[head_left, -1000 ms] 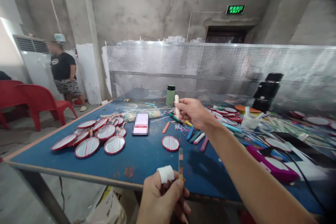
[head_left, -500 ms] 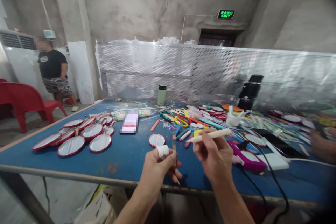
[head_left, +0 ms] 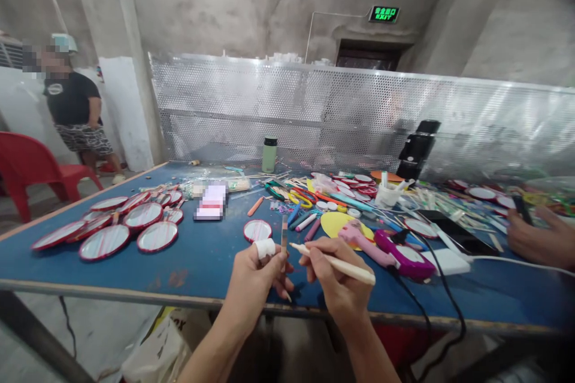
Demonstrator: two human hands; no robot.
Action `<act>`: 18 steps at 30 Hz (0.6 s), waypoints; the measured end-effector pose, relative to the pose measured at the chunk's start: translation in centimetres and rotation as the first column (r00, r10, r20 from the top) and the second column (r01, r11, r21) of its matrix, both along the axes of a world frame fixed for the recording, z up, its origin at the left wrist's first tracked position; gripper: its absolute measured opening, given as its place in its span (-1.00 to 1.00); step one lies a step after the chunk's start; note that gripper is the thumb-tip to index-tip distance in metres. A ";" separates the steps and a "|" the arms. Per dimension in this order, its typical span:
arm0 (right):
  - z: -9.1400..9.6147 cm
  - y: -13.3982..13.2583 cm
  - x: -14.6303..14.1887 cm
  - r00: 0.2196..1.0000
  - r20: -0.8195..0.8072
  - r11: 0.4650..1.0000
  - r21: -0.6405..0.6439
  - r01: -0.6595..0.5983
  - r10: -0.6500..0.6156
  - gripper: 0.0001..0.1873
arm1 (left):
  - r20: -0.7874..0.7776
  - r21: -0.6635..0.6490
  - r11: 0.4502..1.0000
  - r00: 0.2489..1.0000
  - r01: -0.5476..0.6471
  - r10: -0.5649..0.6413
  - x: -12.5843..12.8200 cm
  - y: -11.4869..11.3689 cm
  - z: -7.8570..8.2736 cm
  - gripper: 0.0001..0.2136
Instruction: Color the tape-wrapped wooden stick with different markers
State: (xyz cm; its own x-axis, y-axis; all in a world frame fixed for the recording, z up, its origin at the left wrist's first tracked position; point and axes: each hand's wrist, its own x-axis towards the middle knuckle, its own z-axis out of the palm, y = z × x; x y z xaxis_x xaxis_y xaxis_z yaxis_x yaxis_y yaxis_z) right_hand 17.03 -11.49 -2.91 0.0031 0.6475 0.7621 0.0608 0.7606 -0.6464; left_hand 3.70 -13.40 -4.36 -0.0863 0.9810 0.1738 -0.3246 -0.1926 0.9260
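Note:
My left hand [head_left: 254, 275], with white tape round one digit, pinches a thin flat wooden stick [head_left: 284, 232] with brown bands, held upright. Between the fingers of my right hand [head_left: 339, 278] is a cream-coloured marker pen [head_left: 353, 270], held like a pencil. Its pointed tip is close beside the stick; whether they touch I cannot tell. Just beyond my left hand lies a round red-rimmed disc [head_left: 257, 230] with a pale face. Several markers [head_left: 307, 222] and a yellow oval piece [head_left: 330, 222] lie past my right hand, near a purple and pink glue gun [head_left: 406, 257].
More red-rimmed discs [head_left: 105, 242] are piled left on the blue table [head_left: 202, 275]. A phone [head_left: 211, 200], a green bottle [head_left: 269, 155] and a white cup [head_left: 389, 194] stand or lie farther back. Cables cross the right side, where another person's hand [head_left: 539, 236] rests. Someone stands far left.
My right hand has come down and left, swinging the pen so its tip is close to the stick. My left hand keeps its pinch. The whole view has shifted slightly.

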 end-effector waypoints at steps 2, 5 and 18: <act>0.0 0.2 0.1 1.000 -0.007 1.000 -0.015 -0.012 0.012 -0.88 | -0.014 0.000 1.000 1.000 -0.018 0.018 0.1 0.0 -0.1 -0.77; -0.1 0.4 0.2 0.999 0.036 1.000 0.022 0.002 -0.003 -0.90 | -0.036 0.001 1.000 0.999 -0.025 0.025 0.1 -0.1 -0.1 -0.77; -0.2 0.6 0.2 0.962 0.239 0.966 0.250 0.070 -0.131 -0.88 | -0.049 0.010 0.999 0.998 -0.037 0.038 0.2 -0.2 0.1 -0.78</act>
